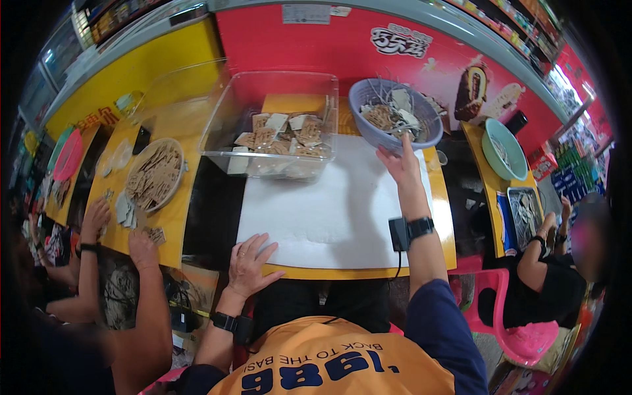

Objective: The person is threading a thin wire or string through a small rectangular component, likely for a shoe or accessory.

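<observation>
My right hand (pixel 400 163) reaches forward and grips the near rim of a blue-grey plastic basket (pixel 368 128) filled with small tan and white card pieces and thin ties. My left hand (pixel 251 261) rests flat, fingers spread, on the near edge of a white sheet (pixel 329 210) covering the yellow table. Both wrists wear black bands with small devices. Behind the sheet stands a clear plastic tub (pixel 273 92) holding several tan tags.
A person at my left handles tags beside a round woven tray (pixel 155 174) of them. At my right another person sits on a pink chair (pixel 520 339) near a teal bowl (pixel 503 150) and a metal tray (pixel 525 209). A red and yellow wall runs behind.
</observation>
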Motion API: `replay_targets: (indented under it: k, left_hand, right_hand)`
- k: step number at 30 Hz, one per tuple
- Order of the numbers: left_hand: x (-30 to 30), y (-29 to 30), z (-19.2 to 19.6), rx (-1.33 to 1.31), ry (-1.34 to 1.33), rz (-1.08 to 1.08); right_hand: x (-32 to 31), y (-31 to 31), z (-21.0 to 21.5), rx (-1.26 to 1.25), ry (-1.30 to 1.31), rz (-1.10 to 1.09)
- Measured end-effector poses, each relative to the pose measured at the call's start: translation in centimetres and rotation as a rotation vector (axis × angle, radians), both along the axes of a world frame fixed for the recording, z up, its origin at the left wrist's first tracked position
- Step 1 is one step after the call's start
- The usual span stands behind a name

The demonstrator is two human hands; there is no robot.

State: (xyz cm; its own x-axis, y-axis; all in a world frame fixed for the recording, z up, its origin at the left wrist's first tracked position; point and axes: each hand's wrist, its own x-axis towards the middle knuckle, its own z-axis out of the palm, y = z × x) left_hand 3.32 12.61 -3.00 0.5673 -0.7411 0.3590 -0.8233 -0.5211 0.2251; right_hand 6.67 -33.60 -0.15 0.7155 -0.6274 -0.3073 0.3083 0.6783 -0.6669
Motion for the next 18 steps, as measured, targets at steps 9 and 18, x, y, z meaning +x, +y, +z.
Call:
replay_targets:
  k: [9, 18]
  left_hand:
    - [-0.3, -0.3, -0.3, -0.023, -0.039, -0.006]
    - [0.2, -0.5, 0.4, -0.055, -0.036, 0.027]
  right_hand:
    - [-0.8, 13.4, 4.7, -0.951, -0.068, 0.297]
    - [2.2, 17.2, 5.6, -1.719, 0.239, 0.034]
